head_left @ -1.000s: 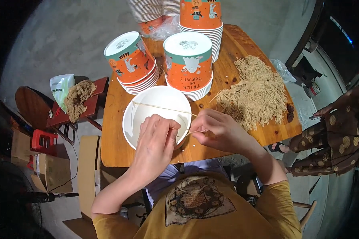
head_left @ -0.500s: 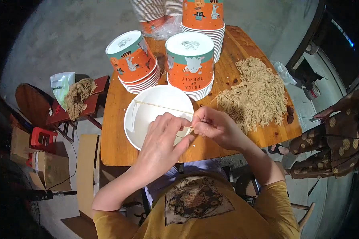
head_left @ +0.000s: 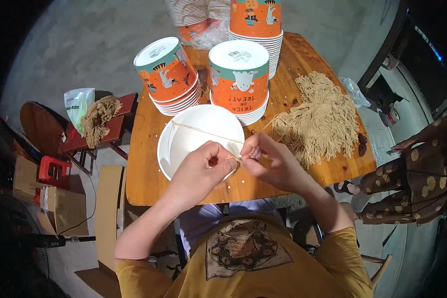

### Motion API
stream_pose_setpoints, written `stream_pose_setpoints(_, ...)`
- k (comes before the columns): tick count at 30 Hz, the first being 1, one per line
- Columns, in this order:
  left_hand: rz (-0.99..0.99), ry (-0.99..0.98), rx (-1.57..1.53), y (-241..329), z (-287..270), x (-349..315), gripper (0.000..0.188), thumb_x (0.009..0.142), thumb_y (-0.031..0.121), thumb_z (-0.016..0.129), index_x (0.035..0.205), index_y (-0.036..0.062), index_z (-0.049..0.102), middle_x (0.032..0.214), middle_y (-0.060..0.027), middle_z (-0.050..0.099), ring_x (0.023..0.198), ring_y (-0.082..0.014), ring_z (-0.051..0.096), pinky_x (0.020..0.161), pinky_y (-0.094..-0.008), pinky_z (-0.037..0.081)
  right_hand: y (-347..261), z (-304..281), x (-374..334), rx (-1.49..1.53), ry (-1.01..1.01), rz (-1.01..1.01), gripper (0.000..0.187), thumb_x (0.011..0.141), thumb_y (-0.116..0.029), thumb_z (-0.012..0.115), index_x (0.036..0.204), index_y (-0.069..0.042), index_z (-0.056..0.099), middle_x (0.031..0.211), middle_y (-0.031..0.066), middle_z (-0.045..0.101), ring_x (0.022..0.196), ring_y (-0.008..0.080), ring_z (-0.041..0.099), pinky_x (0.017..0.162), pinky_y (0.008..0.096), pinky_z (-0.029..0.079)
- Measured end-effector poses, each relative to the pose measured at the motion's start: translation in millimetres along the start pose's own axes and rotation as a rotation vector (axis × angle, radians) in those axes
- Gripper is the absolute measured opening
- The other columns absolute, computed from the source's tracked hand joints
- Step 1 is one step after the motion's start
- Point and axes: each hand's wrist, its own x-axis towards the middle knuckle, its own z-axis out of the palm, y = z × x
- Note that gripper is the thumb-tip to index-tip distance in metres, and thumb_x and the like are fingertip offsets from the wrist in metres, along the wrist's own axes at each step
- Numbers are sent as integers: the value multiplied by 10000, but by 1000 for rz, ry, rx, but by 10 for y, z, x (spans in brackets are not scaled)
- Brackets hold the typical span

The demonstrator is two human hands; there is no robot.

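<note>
Left hand (head_left: 201,171) now closes on the cord (head_left: 208,132) at your tub (head_left: 184,149); right hand (head_left: 275,160) pinches too, so both control it.

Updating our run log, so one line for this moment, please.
left hand: pinching string; right hand: pinching string; string: stretched across open bucket; yarn heap: on table

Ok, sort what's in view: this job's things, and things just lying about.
Seemingly in the job:
tan cord, at left hand and right hand
white tub
cord pile
orange tubs

Probably just lying about:
red stool
cardboard box
</note>
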Motion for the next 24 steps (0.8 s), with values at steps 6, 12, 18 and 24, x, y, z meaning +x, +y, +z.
stream_pose_setpoints(6,12,-20,-81,-56,-32,29,172,903,168,600,912,-3,584,804,-6,577,705,-51,512,594,-214,434,45,14,-2,-141,15,-147,202,827,-86,639,977,-38,513,796,38,560,724,128,577,676,277,480)
stream_pose_setpoints(12,-3,-34,-28,-50,-31,12,169,914,171,588,913,3,600,793,1,584,700,-45,509,589,-207,429,81,39,11,-333,68,-227,120,854,-132,604,934,-77,534,787,71,597,728,222,636,658,332,494)
stream_pose_setpoints(18,20,-13,-3,-10,-49,-37,164,929,149,571,933,-10,611,802,-8,601,701,-53,522,607,-214,461,-17,13,-5,-106,-4,2,106,919,-166,499,939,-61,504,761,86,624,758,245,647,678,348,496)
stream_pose_setpoints(24,82,7,36,9,-26,-37,140,927,118,567,888,-10,605,782,-10,591,695,-59,525,594,-233,500,117,11,-14,41,-31,-50,106,927,-145,472,937,-43,498,769,86,612,758,205,629,701,328,487)
